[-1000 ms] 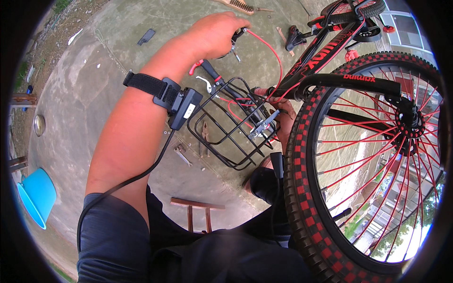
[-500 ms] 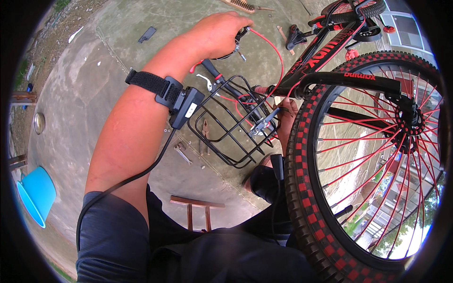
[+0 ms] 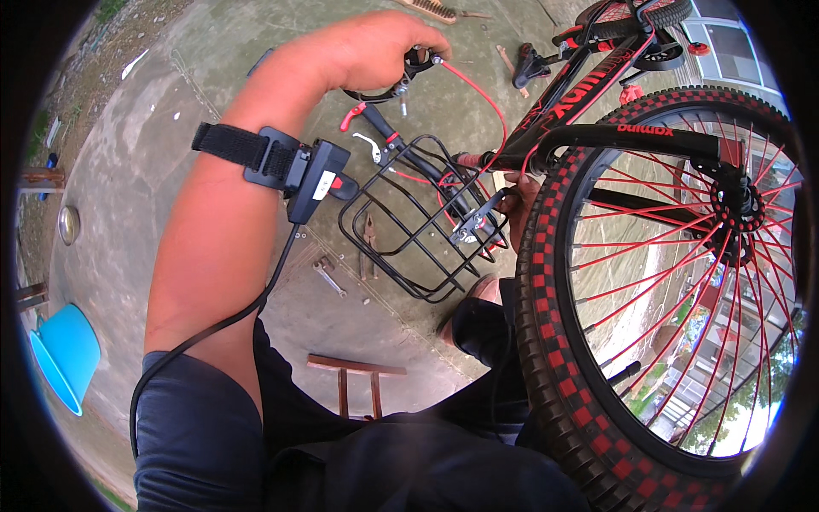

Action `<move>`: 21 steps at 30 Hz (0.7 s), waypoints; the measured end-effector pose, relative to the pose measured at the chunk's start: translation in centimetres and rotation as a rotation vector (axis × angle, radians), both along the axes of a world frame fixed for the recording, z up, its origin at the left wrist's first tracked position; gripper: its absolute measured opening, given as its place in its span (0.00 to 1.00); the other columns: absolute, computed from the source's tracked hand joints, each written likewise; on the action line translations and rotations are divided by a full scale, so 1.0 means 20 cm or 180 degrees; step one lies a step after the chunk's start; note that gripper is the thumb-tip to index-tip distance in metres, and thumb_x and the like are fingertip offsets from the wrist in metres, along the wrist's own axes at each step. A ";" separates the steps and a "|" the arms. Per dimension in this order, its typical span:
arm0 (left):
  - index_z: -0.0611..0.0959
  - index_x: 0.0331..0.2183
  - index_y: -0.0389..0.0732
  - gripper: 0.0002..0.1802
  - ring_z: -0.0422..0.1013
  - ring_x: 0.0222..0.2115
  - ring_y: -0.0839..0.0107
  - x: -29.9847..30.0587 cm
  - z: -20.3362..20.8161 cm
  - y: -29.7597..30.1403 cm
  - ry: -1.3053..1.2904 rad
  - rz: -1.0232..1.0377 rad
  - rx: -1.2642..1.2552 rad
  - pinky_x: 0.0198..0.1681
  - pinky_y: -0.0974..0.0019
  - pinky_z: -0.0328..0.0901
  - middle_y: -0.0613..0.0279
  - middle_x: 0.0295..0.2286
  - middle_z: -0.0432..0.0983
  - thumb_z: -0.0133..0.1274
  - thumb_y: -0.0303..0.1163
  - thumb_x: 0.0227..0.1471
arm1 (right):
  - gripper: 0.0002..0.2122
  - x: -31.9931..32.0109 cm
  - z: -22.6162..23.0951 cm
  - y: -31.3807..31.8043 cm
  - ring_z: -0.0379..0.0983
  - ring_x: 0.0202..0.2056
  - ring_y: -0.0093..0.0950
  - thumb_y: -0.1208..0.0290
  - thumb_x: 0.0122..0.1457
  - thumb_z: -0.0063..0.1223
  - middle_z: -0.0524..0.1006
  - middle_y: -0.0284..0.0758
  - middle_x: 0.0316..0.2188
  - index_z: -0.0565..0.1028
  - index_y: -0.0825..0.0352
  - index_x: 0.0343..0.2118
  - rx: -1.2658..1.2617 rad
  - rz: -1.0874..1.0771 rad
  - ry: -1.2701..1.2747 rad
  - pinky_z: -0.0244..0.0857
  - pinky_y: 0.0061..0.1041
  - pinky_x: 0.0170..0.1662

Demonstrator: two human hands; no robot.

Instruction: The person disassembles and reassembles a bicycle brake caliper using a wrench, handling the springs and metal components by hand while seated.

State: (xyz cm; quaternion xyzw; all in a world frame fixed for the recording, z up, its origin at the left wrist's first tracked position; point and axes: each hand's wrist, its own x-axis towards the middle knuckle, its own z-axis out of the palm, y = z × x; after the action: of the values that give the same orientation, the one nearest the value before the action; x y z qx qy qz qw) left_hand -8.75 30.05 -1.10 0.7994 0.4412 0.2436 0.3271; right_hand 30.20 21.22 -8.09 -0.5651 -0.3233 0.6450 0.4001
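Note:
My left hand (image 3: 375, 53), fingers curled, holds a black brake caliper (image 3: 354, 94) with curved arms and a bolt. A red cable (image 3: 479, 84) runs from it toward the bicycle frame (image 3: 589, 90). The black-and-red bicycle is upside down, its front wheel (image 3: 556, 341) with checkered tire close on my right. My right hand (image 3: 525, 203) is closed near the fork's head, partly hidden behind the tire; a dark lever-like piece (image 3: 493, 203) shows at its fingers. What it grips is unclear. The black wire basket (image 3: 401, 247) and handlebar with a red-tipped grip (image 3: 375, 126) are low beside it.
Pliers (image 3: 368, 243) and a wrench (image 3: 328, 277) lie on the concrete floor. A small wooden stool (image 3: 357, 366) stands by my legs. A blue bucket (image 3: 72, 350) is at the left, a brush (image 3: 433, 10) at the far edge. A cabled band (image 3: 235, 147) circles my left forearm.
My left forearm has swung left, and the hand has shifted slightly left with the caliper. The forearm now covers most of the dark flat object on the floor. My right hand stays by the fork.

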 end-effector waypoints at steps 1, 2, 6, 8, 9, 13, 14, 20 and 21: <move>0.78 0.45 0.40 0.29 0.71 0.41 0.53 0.00 0.03 -0.01 0.0093 -0.0026 0.0143 0.44 0.57 0.66 0.53 0.37 0.75 0.46 0.12 0.37 | 0.08 0.00 0.00 -0.01 0.73 0.37 0.17 0.64 0.63 0.51 0.78 0.29 0.32 0.74 0.63 0.37 -0.0017 -0.0001 -0.0008 0.61 0.15 0.38; 0.78 0.45 0.40 0.29 0.71 0.41 0.53 0.00 0.06 -0.02 0.0197 -0.0036 0.0287 0.44 0.58 0.66 0.53 0.37 0.75 0.46 0.12 0.36 | 0.08 -0.01 0.00 -0.01 0.73 0.37 0.17 0.64 0.63 0.51 0.78 0.29 0.32 0.74 0.63 0.37 -0.0034 0.0014 -0.0007 0.61 0.15 0.38; 0.79 0.42 0.38 0.28 0.71 0.40 0.53 0.05 0.16 -0.05 0.0181 -0.0202 0.0388 0.43 0.58 0.66 0.53 0.35 0.75 0.47 0.12 0.35 | 0.08 -0.02 0.00 -0.03 0.73 0.37 0.18 0.64 0.63 0.51 0.78 0.29 0.32 0.74 0.63 0.37 -0.0088 0.0036 -0.0039 0.61 0.15 0.39; 0.80 0.42 0.38 0.27 0.72 0.40 0.54 0.06 0.18 -0.07 0.0125 -0.0247 0.0435 0.42 0.58 0.66 0.53 0.35 0.75 0.47 0.12 0.34 | 0.08 -0.02 -0.01 -0.04 0.73 0.37 0.18 0.64 0.63 0.51 0.78 0.29 0.32 0.74 0.63 0.38 -0.0108 0.0044 -0.0050 0.61 0.15 0.39; 0.80 0.42 0.38 0.27 0.72 0.39 0.54 0.07 0.18 -0.08 0.0102 -0.0265 0.0457 0.42 0.58 0.66 0.52 0.35 0.75 0.47 0.12 0.34 | 0.08 -0.03 -0.01 -0.04 0.73 0.37 0.18 0.64 0.63 0.51 0.78 0.29 0.32 0.74 0.63 0.38 -0.0114 0.0051 -0.0060 0.61 0.15 0.39; 0.80 0.41 0.40 0.26 0.73 0.37 0.54 0.07 0.29 -0.09 0.0079 -0.0429 0.0101 0.39 0.59 0.67 0.52 0.34 0.77 0.48 0.14 0.35 | 0.08 -0.02 -0.02 -0.06 0.73 0.37 0.18 0.64 0.63 0.51 0.78 0.29 0.32 0.74 0.63 0.38 -0.0146 0.0047 -0.0084 0.61 0.16 0.39; 0.81 0.42 0.42 0.27 0.74 0.37 0.54 0.07 0.40 -0.10 0.0245 -0.0598 -0.0129 0.39 0.58 0.68 0.51 0.33 0.78 0.48 0.16 0.35 | 0.08 -0.01 -0.02 -0.07 0.73 0.37 0.18 0.64 0.63 0.51 0.78 0.29 0.32 0.74 0.63 0.38 -0.0158 0.0014 -0.0100 0.61 0.16 0.39; 0.81 0.41 0.39 0.26 0.73 0.36 0.57 0.05 0.46 -0.17 -0.0136 -0.1150 -0.0176 0.39 0.61 0.67 0.52 0.34 0.77 0.49 0.14 0.35 | 0.08 -0.02 -0.02 -0.07 0.72 0.38 0.18 0.65 0.63 0.51 0.78 0.29 0.33 0.74 0.63 0.39 -0.0169 0.0067 -0.0106 0.62 0.16 0.39; 0.81 0.40 0.37 0.26 0.72 0.35 0.58 0.05 0.46 -0.18 -0.0174 -0.1177 -0.0040 0.39 0.62 0.67 0.54 0.33 0.76 0.48 0.12 0.33 | 0.08 -0.02 -0.02 -0.07 0.72 0.38 0.18 0.65 0.63 0.51 0.78 0.30 0.33 0.74 0.63 0.39 -0.0173 0.0071 -0.0114 0.62 0.16 0.39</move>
State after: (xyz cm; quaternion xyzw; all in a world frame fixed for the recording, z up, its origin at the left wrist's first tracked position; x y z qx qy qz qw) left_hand -7.73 26.37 8.13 0.8579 0.2792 0.1981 0.3832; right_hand 29.74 19.85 -8.51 -0.5836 -0.3190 0.6478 0.3715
